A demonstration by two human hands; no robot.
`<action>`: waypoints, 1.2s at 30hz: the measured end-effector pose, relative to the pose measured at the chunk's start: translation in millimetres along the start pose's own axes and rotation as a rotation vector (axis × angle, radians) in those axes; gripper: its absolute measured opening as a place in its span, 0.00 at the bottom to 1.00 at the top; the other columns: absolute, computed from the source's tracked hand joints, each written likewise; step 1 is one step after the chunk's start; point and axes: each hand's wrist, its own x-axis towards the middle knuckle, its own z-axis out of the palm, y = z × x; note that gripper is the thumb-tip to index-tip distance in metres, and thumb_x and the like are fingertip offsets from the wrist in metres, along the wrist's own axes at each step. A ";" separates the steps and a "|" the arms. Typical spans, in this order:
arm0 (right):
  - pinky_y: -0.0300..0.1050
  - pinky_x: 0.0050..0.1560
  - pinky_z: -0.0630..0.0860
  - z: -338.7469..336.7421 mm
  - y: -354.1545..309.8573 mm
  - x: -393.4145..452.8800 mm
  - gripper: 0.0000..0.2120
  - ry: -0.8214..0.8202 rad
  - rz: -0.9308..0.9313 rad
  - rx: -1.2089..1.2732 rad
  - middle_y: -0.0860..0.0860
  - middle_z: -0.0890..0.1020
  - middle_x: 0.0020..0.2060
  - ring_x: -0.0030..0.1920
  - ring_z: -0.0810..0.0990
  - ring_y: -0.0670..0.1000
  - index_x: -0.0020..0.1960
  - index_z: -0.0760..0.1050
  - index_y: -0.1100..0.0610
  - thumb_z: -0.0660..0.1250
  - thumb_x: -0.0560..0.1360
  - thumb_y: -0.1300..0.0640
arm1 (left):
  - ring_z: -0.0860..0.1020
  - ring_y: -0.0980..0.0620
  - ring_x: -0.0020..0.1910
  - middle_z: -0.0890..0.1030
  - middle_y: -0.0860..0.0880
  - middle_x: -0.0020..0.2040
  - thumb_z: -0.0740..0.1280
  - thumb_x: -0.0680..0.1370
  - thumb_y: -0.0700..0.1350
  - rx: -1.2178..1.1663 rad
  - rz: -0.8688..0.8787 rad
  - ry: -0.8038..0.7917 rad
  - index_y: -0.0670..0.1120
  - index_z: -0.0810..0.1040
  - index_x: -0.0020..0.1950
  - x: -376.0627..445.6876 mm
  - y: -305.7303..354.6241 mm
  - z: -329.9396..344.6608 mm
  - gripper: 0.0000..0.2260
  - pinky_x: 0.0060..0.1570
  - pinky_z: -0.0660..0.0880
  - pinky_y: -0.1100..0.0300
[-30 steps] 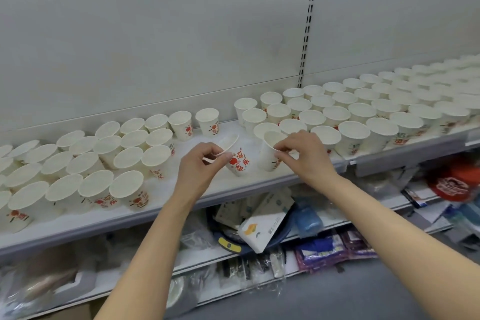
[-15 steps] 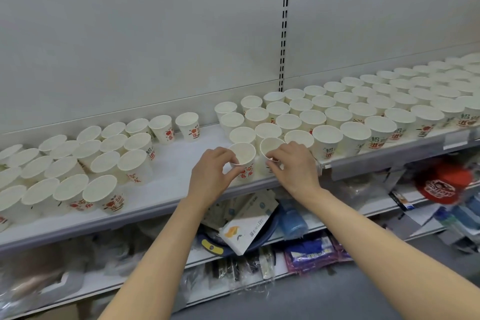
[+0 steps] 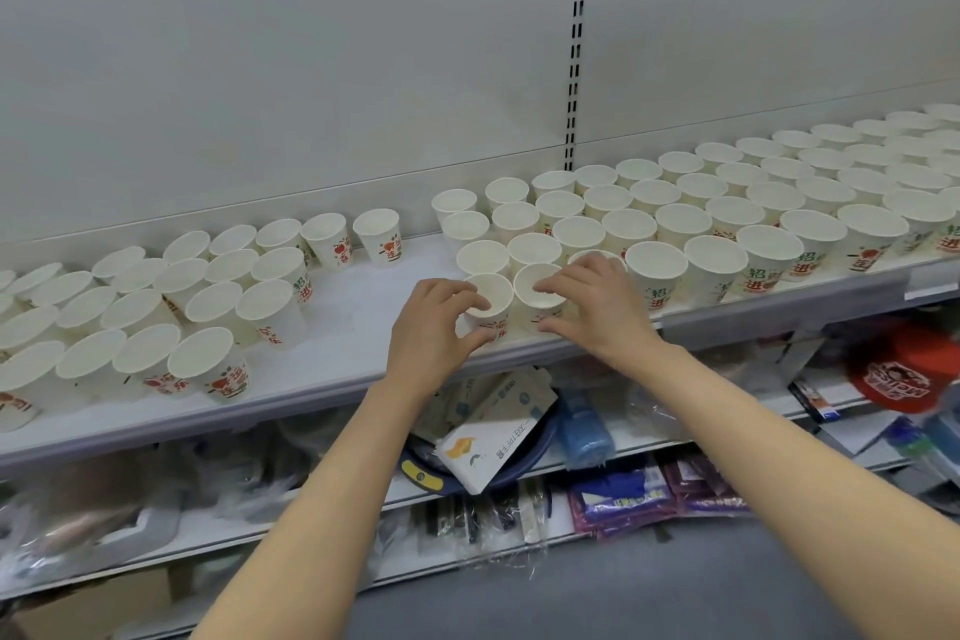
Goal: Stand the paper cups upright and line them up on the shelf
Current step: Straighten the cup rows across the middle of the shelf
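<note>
Left hand grips one upright paper cup at the shelf front, fingers and thumb curled round it. Right hand likewise pinches the adjacent cup, touching the first.

Many paper cups stand on the shelf. One bunch fills the left of the frame, another bunch the right. At the front edge in the middle, the left hand holds one cup, and the right hand holds the cup beside it. A lower shelf with packets lies below.
</note>
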 end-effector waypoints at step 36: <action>0.48 0.48 0.59 32.7 23.0 97.7 0.16 -0.190 0.299 -0.049 0.47 0.78 0.29 0.46 0.70 0.54 0.31 0.78 0.50 0.61 0.71 0.43 | 0.79 0.42 0.41 0.82 0.45 0.40 0.67 0.71 0.45 0.010 -0.746 -0.076 0.44 0.79 0.38 104.6 -8.6 7.7 0.05 0.35 0.69 0.59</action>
